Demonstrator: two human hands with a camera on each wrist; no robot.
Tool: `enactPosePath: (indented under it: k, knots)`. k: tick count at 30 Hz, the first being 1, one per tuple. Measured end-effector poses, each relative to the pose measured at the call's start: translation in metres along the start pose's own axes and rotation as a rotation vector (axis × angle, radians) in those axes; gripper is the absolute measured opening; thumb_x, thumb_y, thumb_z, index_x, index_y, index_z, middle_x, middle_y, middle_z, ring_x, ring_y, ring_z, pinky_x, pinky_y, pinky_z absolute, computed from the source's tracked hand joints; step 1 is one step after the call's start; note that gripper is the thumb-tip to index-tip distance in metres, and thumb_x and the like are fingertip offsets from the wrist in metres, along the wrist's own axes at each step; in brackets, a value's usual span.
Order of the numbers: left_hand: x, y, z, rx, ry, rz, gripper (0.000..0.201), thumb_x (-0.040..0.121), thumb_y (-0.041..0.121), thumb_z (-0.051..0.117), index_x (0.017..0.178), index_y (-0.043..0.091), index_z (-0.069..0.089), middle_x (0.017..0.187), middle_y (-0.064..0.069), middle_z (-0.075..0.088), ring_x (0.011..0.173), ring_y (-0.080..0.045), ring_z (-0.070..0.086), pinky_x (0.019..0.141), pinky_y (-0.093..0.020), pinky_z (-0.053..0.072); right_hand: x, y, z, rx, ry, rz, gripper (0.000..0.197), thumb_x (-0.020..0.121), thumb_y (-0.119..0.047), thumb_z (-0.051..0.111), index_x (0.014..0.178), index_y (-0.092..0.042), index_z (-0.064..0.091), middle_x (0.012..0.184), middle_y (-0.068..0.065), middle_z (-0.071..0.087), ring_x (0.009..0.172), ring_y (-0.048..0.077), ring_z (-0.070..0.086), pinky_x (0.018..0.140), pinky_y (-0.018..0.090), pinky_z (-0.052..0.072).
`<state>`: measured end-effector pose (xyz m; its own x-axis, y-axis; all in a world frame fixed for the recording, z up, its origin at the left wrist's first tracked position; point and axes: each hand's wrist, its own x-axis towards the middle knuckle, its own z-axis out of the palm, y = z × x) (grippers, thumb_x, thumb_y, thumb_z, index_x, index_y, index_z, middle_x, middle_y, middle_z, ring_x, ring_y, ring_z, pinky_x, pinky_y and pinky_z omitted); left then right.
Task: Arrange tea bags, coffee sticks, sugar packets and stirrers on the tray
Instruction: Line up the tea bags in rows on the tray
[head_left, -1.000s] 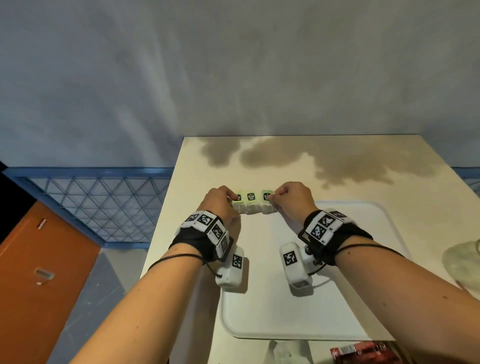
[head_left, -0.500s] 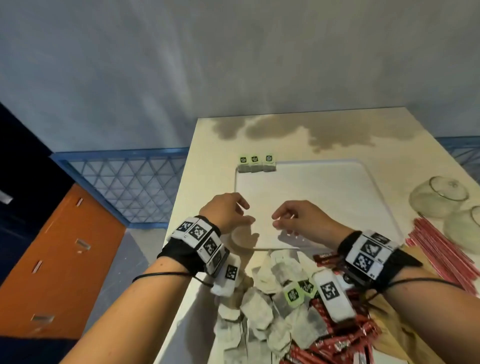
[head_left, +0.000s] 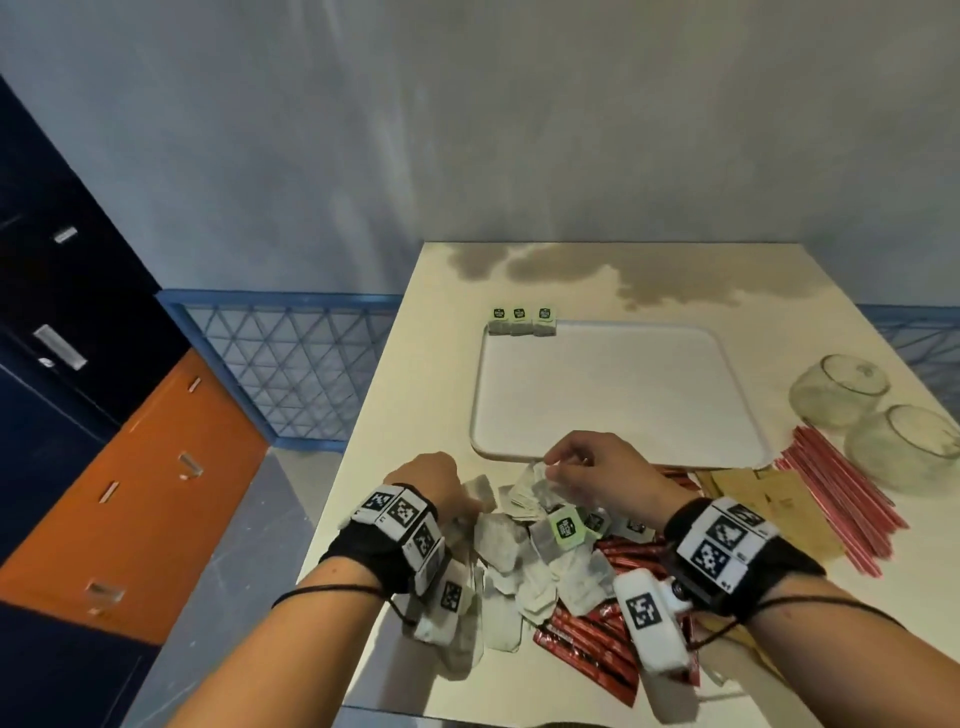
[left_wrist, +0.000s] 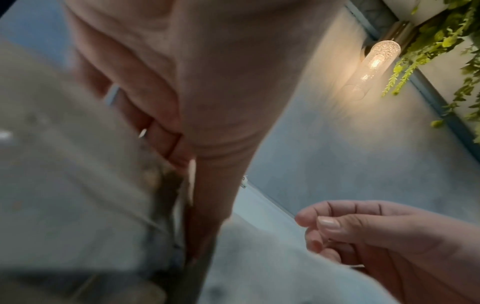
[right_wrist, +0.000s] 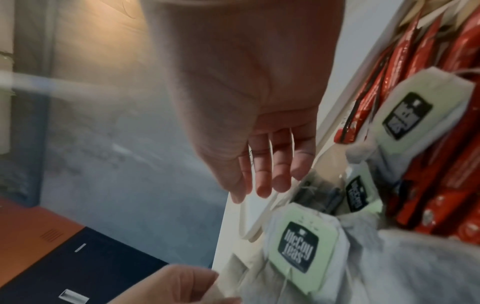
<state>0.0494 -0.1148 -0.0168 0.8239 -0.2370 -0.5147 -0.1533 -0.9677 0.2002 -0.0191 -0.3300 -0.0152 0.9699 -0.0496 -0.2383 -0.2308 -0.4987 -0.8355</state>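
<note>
A white tray (head_left: 618, 389) lies mid-table with three green-tagged tea bags (head_left: 522, 320) in a row at its far left corner. In front of it is a loose pile of tea bags (head_left: 524, 556) over red coffee sticks (head_left: 592, 639). Brown sugar packets (head_left: 753, 493) and red stirrers (head_left: 841, 493) lie to the right. My left hand (head_left: 441, 480) is curled down into the pile's left side; in the left wrist view its thumb and fingers (left_wrist: 155, 127) pinch a thin tea bag edge. My right hand (head_left: 553, 465) pinches a tea bag (head_left: 535, 483) at the tray's near edge.
Two glass jars (head_left: 841, 389) (head_left: 904, 447) lie on their sides at the table's right. The table's left edge (head_left: 363, 441) drops to the floor, with orange and dark drawers (head_left: 130, 467) beyond. A grey wall stands behind the table.
Both hands left the three tea bags at the tray's far corner, drew back across the tray and now reach into the tea bag pile in front of it.
</note>
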Motion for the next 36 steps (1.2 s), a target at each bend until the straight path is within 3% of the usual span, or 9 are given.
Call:
enactPosePath:
  k: [5,8,11,14,17,22,27,31,36]
  knots:
    - [-0.017,0.016,-0.009,-0.068,0.21,0.16,0.028,0.08,0.045,0.072,0.097,0.023,0.065,0.097,0.004,0.067,0.09,-0.018,0.062,0.069,-0.027,0.042,-0.01,-0.01,0.002,-0.1,0.01,-0.112,0.035,0.084,-0.03,0.076,0.117,-0.028,0.064,0.111,-0.012,0.06,0.08,0.006,0.06,0.072,0.017,0.047]
    - [-0.022,0.027,-0.019,-0.123,0.299,0.297,0.024,0.08,0.045,0.071,0.091,0.028,0.06,0.092,0.008,0.064,0.084,-0.015,0.059,0.066,-0.028,0.04,-0.015,-0.016,0.002,-0.131,-0.04,-0.189,0.051,0.084,-0.032,0.076,0.131,-0.036,0.056,0.121,-0.018,0.054,0.093,0.006,0.061,0.084,0.019,0.05]
    - [-0.024,0.04,-0.026,-0.211,0.296,0.427,0.023,0.078,0.043,0.075,0.083,0.03,0.056,0.086,0.007,0.065,0.081,-0.016,0.061,0.066,-0.029,0.045,-0.018,-0.02,-0.001,-0.126,-0.038,-0.242,0.038,0.089,-0.031,0.07,0.126,-0.033,0.06,0.117,-0.016,0.062,0.092,0.0,0.06,0.083,0.016,0.048]
    - [-0.025,0.047,-0.031,-0.366,0.285,0.513,0.029,0.072,0.035,0.083,0.087,0.027,0.06,0.083,0.003,0.069,0.075,-0.014,0.062,0.062,-0.022,0.049,-0.023,-0.019,-0.008,0.01,-0.064,-0.218,0.02,0.096,-0.027,0.062,0.113,-0.018,0.065,0.099,0.0,0.071,0.081,0.005,0.064,0.077,0.023,0.053]
    - [-0.026,0.051,-0.033,-0.584,0.236,0.531,0.047,0.062,0.026,0.092,0.1,0.025,0.063,0.084,-0.001,0.07,0.069,-0.01,0.063,0.056,-0.015,0.048,-0.027,-0.018,-0.012,0.281,-0.065,-0.145,0.018,0.1,-0.017,0.055,0.108,-0.004,0.064,0.09,0.008,0.071,0.077,0.013,0.067,0.072,0.026,0.055]
    - [-0.028,0.059,-0.027,-1.17,0.078,0.538,0.069,0.068,0.002,0.087,0.129,0.019,0.058,0.103,-0.014,0.065,0.082,-0.019,0.067,0.072,-0.029,0.059,-0.022,-0.019,-0.021,0.626,0.079,-0.039,0.019,0.1,-0.012,0.053,0.106,0.001,0.066,0.085,0.017,0.068,0.073,0.021,0.064,0.072,0.028,0.057]
    - [-0.024,0.075,-0.016,-1.368,0.061,0.573,0.055,0.085,0.011,0.073,0.135,0.024,0.054,0.119,-0.002,0.07,0.107,-0.013,0.066,0.093,-0.03,0.054,-0.018,-0.028,-0.024,0.917,0.099,0.001,0.022,0.1,-0.009,0.051,0.112,0.004,0.064,0.084,0.014,0.067,0.072,0.019,0.062,0.07,0.027,0.059]
    - [-0.025,0.092,-0.009,-1.418,0.054,0.539,0.03,0.102,0.032,0.045,0.127,0.027,0.062,0.111,0.001,0.074,0.102,-0.012,0.069,0.09,-0.027,0.054,-0.016,-0.032,-0.02,0.928,0.087,0.012,0.025,0.099,-0.011,0.055,0.115,0.007,0.061,0.088,0.018,0.064,0.069,0.018,0.063,0.065,0.028,0.058]
    - [-0.013,0.093,-0.011,-1.584,0.031,0.337,0.033,0.106,0.025,0.039,0.118,0.009,0.065,0.107,-0.011,0.074,0.091,-0.022,0.071,0.081,-0.034,0.059,-0.013,-0.027,-0.025,0.664,0.268,0.053,0.015,0.096,-0.015,0.06,0.102,-0.002,0.063,0.087,0.014,0.072,0.061,0.019,0.062,0.056,0.028,0.054]
